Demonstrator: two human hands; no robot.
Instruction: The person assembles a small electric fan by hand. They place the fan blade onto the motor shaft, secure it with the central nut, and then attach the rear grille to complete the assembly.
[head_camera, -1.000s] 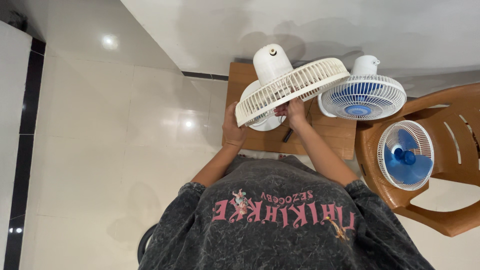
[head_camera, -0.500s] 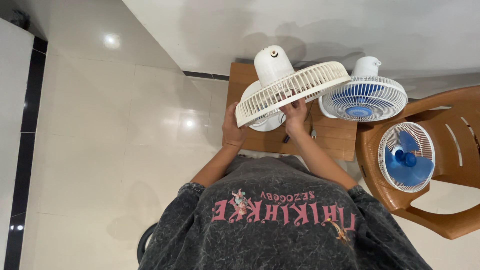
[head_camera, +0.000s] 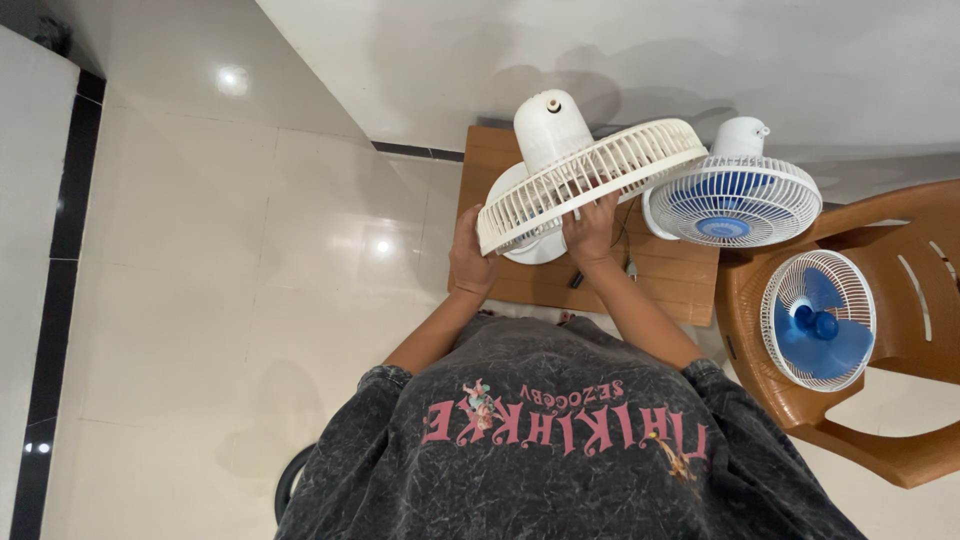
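The cream table fan (head_camera: 590, 170) stands on the small wooden tabletop (head_camera: 670, 275) against the white wall, and its grille hides most of what lies under it: only the edge of its round white base (head_camera: 535, 250) shows below the rim, and the blades behind the bars are hard to make out. The left hand (head_camera: 470, 255) sits at the lower left end of the grille rim, its fingers curled up behind the rim and out of sight, so how firmly it grips cannot be told. The right hand (head_camera: 590, 228) presses up against the underside of the rim near the middle, fingers together and bent over the edge. A dark cord with a plug (head_camera: 630, 268) lies on the tabletop just beside the right wrist, partly covered by the forearm.

Compared with a second ago, the right hand has slid a little further right along the rim and lies flatter against it; the left hand has kept its place.

The grille tilts, its long axis running from lower left to upper right, face turned down toward the person, with the white motor housing (head_camera: 552, 125) pointing up and away toward the wall.

A blue-bladed fan (head_camera: 735, 200) stands just beside it, and another blue-bladed fan (head_camera: 818, 320) lies on the brown plastic chair (head_camera: 900, 450).
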